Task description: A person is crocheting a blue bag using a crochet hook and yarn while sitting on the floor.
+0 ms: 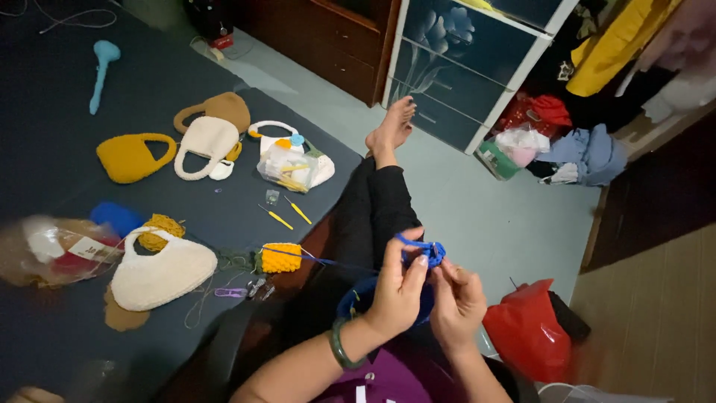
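My left hand (pixel 397 292) and my right hand (pixel 456 298) meet above my lap, both pinching a small blue crocheted piece (pixel 428 251). A blue yarn strand (pixel 321 260) runs from it to the left, over my black-trousered leg (pixel 377 213). A ball of blue yarn (pixel 354 300) lies in my lap, partly hidden under my left hand. A green bangle (pixel 339 347) circles my left wrist. Whether my right hand also holds a hook is hidden by the fingers.
On the dark mat (pixel 45 142) lie crocheted bags: white (pixel 160 272), mustard (pixel 133 157), cream (pixel 205 143) and brown (pixel 224 108). Nearby are a yellow crocheted piece (pixel 280 257), two yellow-handled hooks (pixel 287 213) and a clear pouch (pixel 287 168). A red plastic bag (pixel 529 328) sits at my right, drawers (pixel 462 67) beyond.
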